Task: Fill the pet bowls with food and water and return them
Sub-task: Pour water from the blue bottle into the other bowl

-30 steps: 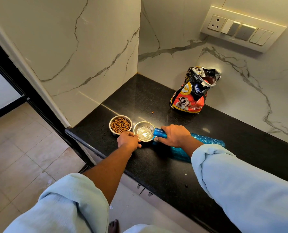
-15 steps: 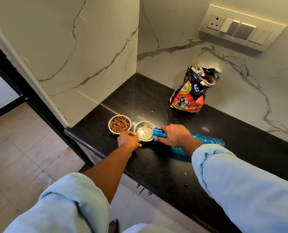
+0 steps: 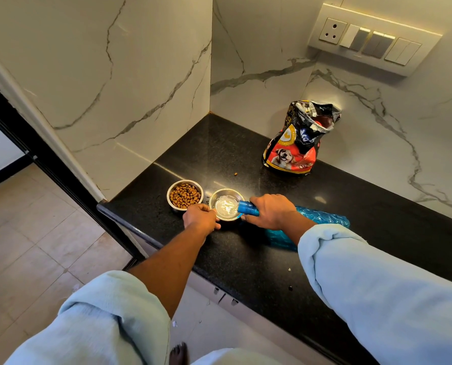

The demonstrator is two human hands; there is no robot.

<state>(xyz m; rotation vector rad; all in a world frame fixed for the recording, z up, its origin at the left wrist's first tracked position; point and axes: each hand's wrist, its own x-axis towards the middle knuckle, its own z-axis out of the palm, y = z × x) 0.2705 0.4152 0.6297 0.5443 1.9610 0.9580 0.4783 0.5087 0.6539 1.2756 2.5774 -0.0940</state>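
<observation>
From my head camera, looking down: I am on the water step. My right hand (image 3: 273,210) is wrapped around the neck of the blue bottle (image 3: 322,218), which lies tipped nearly flat with its mouth over the rim of the water bowl (image 3: 226,208), and water glints inside. My left hand (image 3: 200,218) is curled against the near rim of that bowl to steady it; the fingertips are hidden, so I cannot tell how tightly they pinch. The food bowl (image 3: 185,196) sits just beside the water bowl on its left, already holding kibble.

I judge the food half done and the water partway. Next I need to tip the bottle upright without splashing, set it down, then lift both bowls level to carry them back.

Beyond the water bowl, well apart, stands the open dog food bag (image 3: 296,143) against the marble wall, with one stray kibble (image 3: 235,174) between. Both bowls sit near the edge of the black counter (image 3: 246,254), so a nudge could tip them off.
</observation>
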